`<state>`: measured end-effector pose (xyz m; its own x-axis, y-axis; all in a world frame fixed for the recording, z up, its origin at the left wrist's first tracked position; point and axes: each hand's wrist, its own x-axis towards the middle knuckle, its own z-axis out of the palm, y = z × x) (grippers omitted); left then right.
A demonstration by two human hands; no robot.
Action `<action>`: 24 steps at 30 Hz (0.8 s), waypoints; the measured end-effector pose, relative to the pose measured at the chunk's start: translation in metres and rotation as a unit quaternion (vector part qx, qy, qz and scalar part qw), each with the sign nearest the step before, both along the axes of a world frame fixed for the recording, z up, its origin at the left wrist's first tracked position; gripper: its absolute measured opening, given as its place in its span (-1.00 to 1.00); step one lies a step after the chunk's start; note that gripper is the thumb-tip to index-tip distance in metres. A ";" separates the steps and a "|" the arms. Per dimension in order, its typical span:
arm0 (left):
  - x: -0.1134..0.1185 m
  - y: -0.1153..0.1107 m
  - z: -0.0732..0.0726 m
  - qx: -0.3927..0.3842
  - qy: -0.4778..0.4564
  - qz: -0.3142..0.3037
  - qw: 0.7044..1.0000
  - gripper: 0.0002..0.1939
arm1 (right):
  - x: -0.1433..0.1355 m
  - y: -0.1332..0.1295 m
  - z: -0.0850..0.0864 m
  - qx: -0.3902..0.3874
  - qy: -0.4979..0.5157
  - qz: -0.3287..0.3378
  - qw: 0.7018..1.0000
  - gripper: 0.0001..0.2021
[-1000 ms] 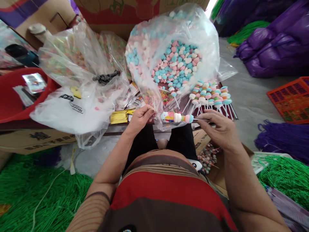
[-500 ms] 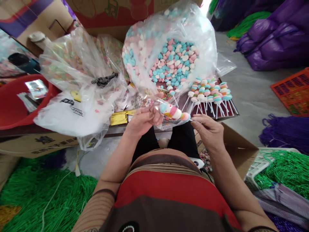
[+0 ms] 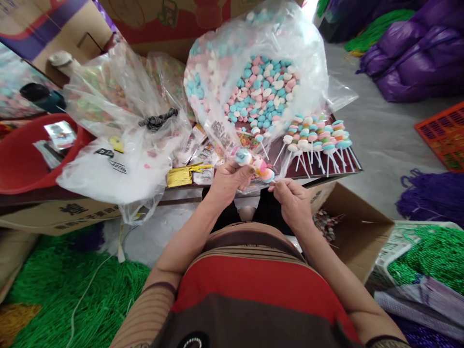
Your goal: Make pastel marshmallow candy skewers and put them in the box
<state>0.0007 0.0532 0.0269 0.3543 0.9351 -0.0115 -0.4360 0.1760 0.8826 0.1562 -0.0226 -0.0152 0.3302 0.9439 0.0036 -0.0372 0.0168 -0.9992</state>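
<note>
A marshmallow skewer [image 3: 259,165], pink, white, blue and yellow, lies slantwise between my hands inside a clear printed wrapper. My left hand [image 3: 230,181] is closed round the upper part of the wrapped skewer, thumb on top. At the lower right end, my right hand [image 3: 293,199] pinches around the stick and the wrapper's edge; exactly which is hard to tell. Just beyond, a large clear bag [image 3: 311,63] stands open, full of pink, blue and white marshmallows [image 3: 257,92]. Several bare marshmallow skewers [image 3: 315,133] lie in a pile to the right, sticks toward me.
Yellow twist ties [image 3: 180,177] lie near the table's front edge. Further left are a white printed plastic bag [image 3: 97,166] and a red basin [image 3: 21,179]. An open cardboard box [image 3: 366,227] stands below on the right, beside a crate of green cord [image 3: 429,253].
My right hand has moved left, closer to my left hand. My left hand has shifted slightly right, its thumb now over the wrapped skewer. The view has turned a little.
</note>
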 end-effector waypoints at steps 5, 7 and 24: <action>-0.011 0.002 0.002 0.044 0.050 -0.023 0.998 -0.50 | -0.003 -0.001 0.007 -0.029 0.095 0.069 0.993 -0.52; -0.012 0.005 0.007 0.063 0.024 -0.016 0.998 -0.47 | -0.005 -0.001 0.007 -0.033 0.101 0.073 0.992 -0.54; 0.014 -0.016 -0.008 -0.015 0.028 -0.041 0.999 -0.51 | -0.027 0.000 0.027 0.003 -0.017 0.101 0.995 -0.57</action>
